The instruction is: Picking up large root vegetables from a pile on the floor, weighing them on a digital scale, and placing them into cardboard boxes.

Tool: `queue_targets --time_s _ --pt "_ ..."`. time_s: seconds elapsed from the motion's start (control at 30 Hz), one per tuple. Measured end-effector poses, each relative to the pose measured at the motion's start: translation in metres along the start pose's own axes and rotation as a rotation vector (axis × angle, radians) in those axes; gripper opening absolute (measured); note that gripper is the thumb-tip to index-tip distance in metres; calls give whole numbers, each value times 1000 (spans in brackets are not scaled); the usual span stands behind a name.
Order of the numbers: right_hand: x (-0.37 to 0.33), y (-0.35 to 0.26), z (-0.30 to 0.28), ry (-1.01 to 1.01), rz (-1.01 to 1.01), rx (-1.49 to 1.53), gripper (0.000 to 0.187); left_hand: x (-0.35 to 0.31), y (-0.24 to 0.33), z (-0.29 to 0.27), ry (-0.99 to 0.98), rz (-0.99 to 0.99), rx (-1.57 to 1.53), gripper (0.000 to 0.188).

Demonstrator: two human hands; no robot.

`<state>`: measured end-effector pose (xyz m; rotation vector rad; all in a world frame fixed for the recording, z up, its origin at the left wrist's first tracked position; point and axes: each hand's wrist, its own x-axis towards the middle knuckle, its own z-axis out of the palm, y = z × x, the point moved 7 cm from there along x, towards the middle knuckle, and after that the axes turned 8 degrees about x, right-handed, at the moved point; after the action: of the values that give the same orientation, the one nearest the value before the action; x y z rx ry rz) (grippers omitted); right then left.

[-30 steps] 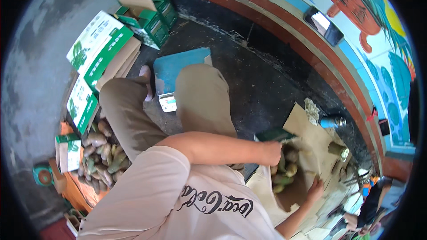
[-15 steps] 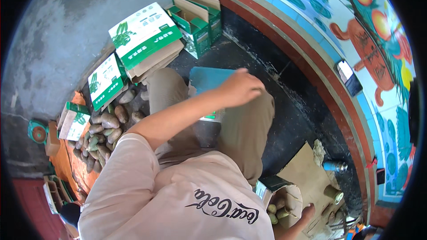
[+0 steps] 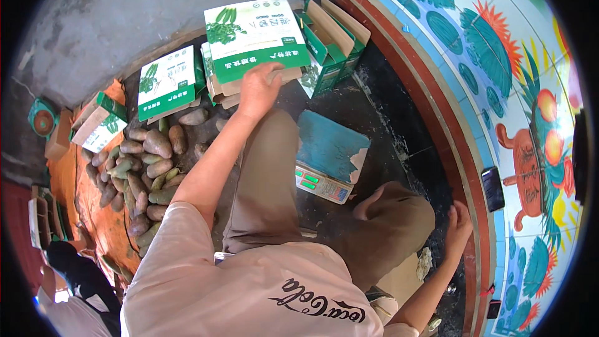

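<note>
Half a second ago my left hand (image 3: 261,90) was above the scale; it has since swung over to the flattened white-and-green carton (image 3: 256,34), and my right hand (image 3: 459,228) has come away from the open carton of tubers. My left fingers lie on the carton's near edge, bent a little; I cannot tell whether they pinch the cardboard or only touch it. My right hand hangs over the dark floor beside the red ledge (image 3: 430,103), fingers loosely spread, nothing in them.

The carton under my left hand lies on other folded cardboard, printed face up, just beyond my left knee. To its right stand open green boxes (image 3: 327,43); to its left lies a smaller printed carton (image 3: 167,81). The blue-topped scale (image 3: 331,146) sits on the floor between my legs, its green displays lit. Off to my left, brown and greenish tubers (image 3: 156,143) are heaped, partly on an orange sheet (image 3: 67,175). A phone (image 3: 493,188) rests by the painted tile wall (image 3: 521,181) on my right. At the lower left another person (image 3: 81,284) is partly in view.
</note>
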<state>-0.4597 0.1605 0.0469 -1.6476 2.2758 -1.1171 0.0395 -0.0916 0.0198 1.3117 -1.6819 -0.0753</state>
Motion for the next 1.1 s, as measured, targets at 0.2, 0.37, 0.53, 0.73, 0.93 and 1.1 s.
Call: queue_targets --time_s 0.2,0.37,0.53,0.73,0.93,1.1 --pt "64 -59 90 -211 -44 299 16 -11 -84 0 -54 -112 272 21" --pt "100 -66 165 -303 -161 271 15 -13 -141 17 -177 -154 482 35" --pt "108 -70 232 -438 -138 367 14 -7 -183 40 -322 -227 928 64" --pt "90 -47 257 -521 -191 184 16 12 -196 68 -543 -218 1228 68" --pt "90 -59 250 -506 -248 60 18 22 -210 70 -424 38 1212 53" --pt "89 -56 244 -487 -285 41 17 49 -200 39 -233 175 1098 32"
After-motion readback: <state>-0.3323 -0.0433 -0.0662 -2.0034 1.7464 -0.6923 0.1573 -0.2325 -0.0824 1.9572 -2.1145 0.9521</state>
